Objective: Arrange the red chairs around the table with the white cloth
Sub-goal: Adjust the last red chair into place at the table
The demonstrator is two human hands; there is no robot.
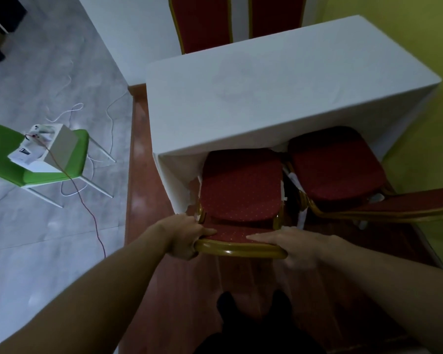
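Observation:
A table with a white cloth (pixel 279 98) fills the middle of the head view. A red chair with a gold frame (pixel 241 190) stands at its near side, seat partly under the cloth. My left hand (pixel 187 236) grips the left end of the chair's gold top rail. My right hand (pixel 294 245) lies over the rail's right end, fingers stretched across the red backrest. A second red chair (pixel 335 162) is tucked in to the right. Two more red chair backs (pixel 202 21) (pixel 274 14) rise behind the table's far side.
A green chair (pixel 36 172) carrying a white box and papers stands on the grey floor at left, with white and red cables trailing around it. A yellow-green wall (pixel 420 34) runs along the right. My feet stand on the reddish wooden floor strip (pixel 143 200).

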